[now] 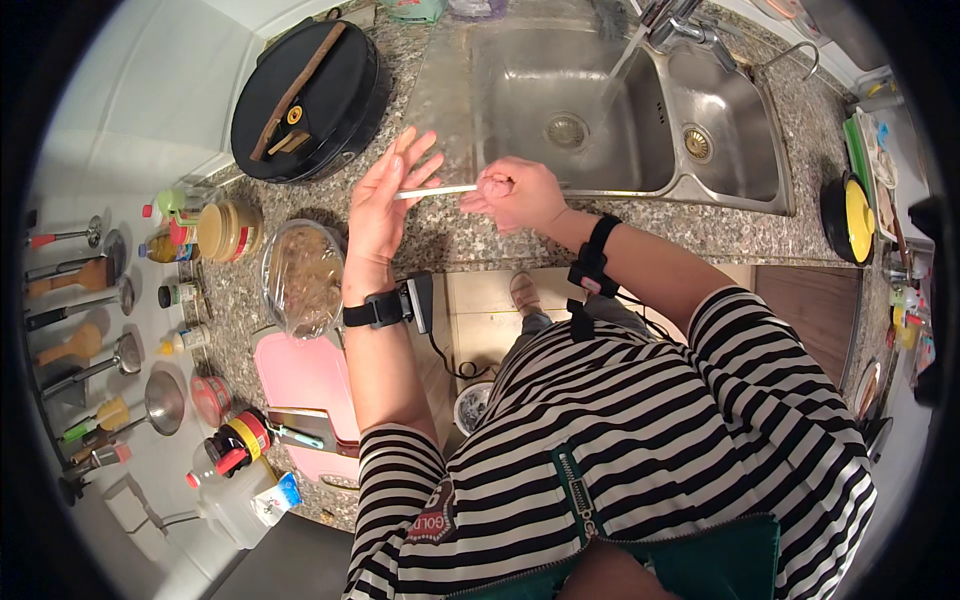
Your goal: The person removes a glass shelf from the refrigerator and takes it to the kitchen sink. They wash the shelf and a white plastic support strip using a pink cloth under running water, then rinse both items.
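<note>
My left hand (pixel 389 191) is raised above the counter in front of the sink, its fingers spread apart. A thin, pale, straight strip (pixel 439 192) runs between my two hands. Its left end meets my left hand near the base of the thumb, and I cannot tell whether they touch. The other end goes into my right hand (pixel 525 191), which is curled around it by the sink's front rim. What the strip is cannot be made out. Water (pixel 624 60) runs from the faucet (pixel 679 34) into the larger basin of the steel sink (pixel 517 97).
A round black appliance (pixel 352 82) with a wooden stick (pixel 307 75) on its lid stands at the back left. Nearer are a film-covered bowl (pixel 304 277), a pink cutting board (pixel 296 367) and a knife (pixel 300 436). Jars and bottles line the left wall. A black-and-yellow pan (pixel 855 221) sits right.
</note>
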### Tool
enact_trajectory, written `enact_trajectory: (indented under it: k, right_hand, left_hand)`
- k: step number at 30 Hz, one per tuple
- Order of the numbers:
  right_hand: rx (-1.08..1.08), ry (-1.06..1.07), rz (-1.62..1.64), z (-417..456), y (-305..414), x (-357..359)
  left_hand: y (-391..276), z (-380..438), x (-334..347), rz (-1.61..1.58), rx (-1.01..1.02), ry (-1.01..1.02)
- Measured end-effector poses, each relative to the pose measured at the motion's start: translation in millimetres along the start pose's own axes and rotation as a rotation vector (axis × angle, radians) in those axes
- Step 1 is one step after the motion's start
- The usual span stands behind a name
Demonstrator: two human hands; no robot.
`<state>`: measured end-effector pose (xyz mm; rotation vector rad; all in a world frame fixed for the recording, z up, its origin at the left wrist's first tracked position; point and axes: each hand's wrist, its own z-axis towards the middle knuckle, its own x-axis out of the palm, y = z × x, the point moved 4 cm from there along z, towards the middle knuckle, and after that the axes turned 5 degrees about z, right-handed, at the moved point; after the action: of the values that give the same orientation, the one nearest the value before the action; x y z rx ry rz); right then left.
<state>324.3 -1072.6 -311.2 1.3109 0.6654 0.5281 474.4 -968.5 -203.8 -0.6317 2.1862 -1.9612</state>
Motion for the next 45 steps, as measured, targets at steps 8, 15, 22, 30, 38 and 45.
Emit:
enact_trajectory:
  k: [8, 15, 22, 30, 38, 45]
  right_hand:
    - [0.02, -0.062, 0.173, 0, 32, 15]
    - [0.159, -0.033, 0.354, -7, 16, 18]
    - [0.115, -0.055, 0.234, -4, 26, 26]
    - [0.0, -0.203, 0.105, -11, 8, 6]
    - [0.258, -0.058, 0.537, -16, 25, 20]
    - [0.32, -0.069, 0.505, -19, 37, 18]
  left_hand:
    - [0, 1, 4, 0.003, 0.017, 0.01]
    - [-4, -5, 4, 0.013, 0.024, -0.005]
    - [0, -5, 7, 0.017, 0.021, 0.002]
    - [5, -3, 8, 0.001, 0.018, 0.016]
    - [-4, -7, 17, 0.038, 0.019, 0.015]
    - [-1, -12, 19, 0.043, 0.017, -0.034]
